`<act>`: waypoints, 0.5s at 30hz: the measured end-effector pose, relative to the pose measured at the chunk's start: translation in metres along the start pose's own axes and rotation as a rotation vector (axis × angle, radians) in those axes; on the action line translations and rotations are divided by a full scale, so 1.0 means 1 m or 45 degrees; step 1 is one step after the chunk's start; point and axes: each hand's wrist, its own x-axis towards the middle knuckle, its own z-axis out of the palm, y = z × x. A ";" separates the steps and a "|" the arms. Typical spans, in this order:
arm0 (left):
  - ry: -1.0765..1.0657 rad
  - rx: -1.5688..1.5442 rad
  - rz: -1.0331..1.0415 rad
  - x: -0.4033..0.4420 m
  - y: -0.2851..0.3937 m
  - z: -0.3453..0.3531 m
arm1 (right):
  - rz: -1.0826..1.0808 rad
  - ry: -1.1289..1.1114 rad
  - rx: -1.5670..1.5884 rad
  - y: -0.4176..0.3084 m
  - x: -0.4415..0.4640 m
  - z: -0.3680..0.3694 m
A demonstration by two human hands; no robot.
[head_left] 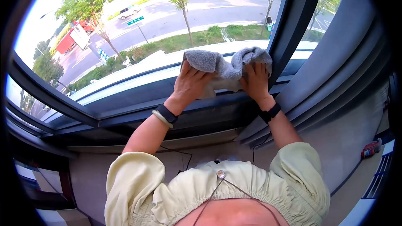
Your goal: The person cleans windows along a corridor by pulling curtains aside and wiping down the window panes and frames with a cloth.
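A grey terry towel lies bunched against the lower part of the window glass, near the right-hand frame post. My left hand grips its left part, with the fingers partly hidden in the folds. At the towel's right end, close to the dark post, is my right hand, its fingers bent into the cloth. Both arms reach forward. The left wrist has a dark band and a pale bangle; a dark band is also on the right wrist.
The dark window frame rises at the right, beside a grey curtain. A lower frame rail runs below the glass. Thin cables lie on the floor. Outside are a road, trees and a red truck.
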 end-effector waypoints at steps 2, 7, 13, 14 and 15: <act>0.118 -0.032 -0.150 0.027 -0.023 -0.033 | -0.026 0.157 0.022 -0.015 0.045 -0.030; 0.487 -0.195 -0.226 0.064 -0.049 -0.057 | -0.228 0.502 -0.080 -0.045 0.122 -0.077; 0.760 -0.379 -0.090 0.144 -0.022 -0.072 | -0.260 0.888 -0.452 -0.001 0.155 -0.151; 0.801 -0.358 -0.052 0.168 -0.014 -0.080 | -0.297 0.921 -0.438 0.018 0.160 -0.163; 0.819 -0.377 0.000 0.193 -0.004 -0.088 | -0.308 0.951 -0.383 0.048 0.164 -0.170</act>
